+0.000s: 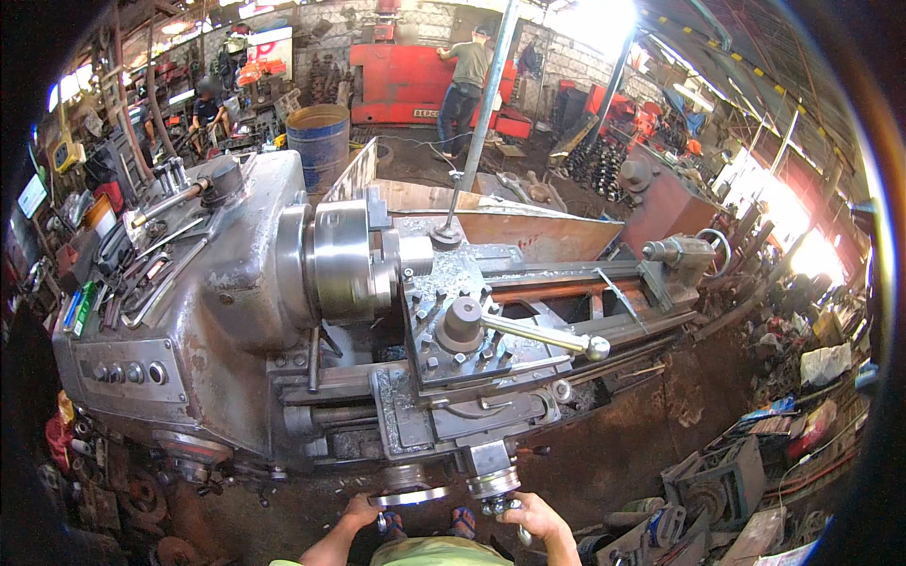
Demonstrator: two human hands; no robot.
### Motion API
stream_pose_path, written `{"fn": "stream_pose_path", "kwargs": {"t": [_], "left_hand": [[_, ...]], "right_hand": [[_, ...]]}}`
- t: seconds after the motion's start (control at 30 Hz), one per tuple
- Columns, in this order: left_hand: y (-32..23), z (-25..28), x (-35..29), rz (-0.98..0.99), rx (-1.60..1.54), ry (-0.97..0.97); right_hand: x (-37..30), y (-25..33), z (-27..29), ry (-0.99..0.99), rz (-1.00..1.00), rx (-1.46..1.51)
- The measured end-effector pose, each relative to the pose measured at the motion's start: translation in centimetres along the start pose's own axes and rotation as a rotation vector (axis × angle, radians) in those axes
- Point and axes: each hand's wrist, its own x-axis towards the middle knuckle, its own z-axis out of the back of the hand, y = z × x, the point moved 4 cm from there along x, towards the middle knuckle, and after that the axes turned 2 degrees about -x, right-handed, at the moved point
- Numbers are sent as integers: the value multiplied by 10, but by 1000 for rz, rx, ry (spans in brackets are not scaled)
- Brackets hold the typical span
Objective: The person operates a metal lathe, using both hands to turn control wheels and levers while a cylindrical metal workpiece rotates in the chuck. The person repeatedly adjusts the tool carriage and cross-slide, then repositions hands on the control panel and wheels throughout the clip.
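At the front of a large grey metal lathe [241,274], my left hand [359,511] is closed at the left edge of a round handwheel [411,495], its fingers partly hidden. To its right, my right hand [534,517] has its fingers closed around the crank handle of a smaller dial wheel [494,484]. Above both hands sits a square tool post [458,330] with several bolts and a long ball-ended lever [547,336]. A short shiny round workpiece [415,256] sticks out of the chuck [344,255], close to the tool post. Metal chips lie over the carriage [401,406].
Wrenches and hex keys [170,283] lie on the headstock at left. The tailstock [675,259] stands at the bed's right end. Behind are a blue drum [319,141], a red machine [396,85] and a person [465,80] facing it. Scrap parts [717,481] crowd the lower right.
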Motion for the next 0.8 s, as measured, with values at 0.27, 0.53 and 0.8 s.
{"fn": "stream_pose_path", "kwargs": {"t": [0.27, 0.53, 0.8], "left_hand": [[9, -5, 13, -110, 12, 26], [15, -7, 17, -22, 109, 43], [21, -10, 22, -55, 92, 41]], "right_hand": [[-23, 42, 2, 56, -73, 86], [-8, 15, 2, 17, -18, -8], [12, -27, 0, -34, 32, -69]]}}
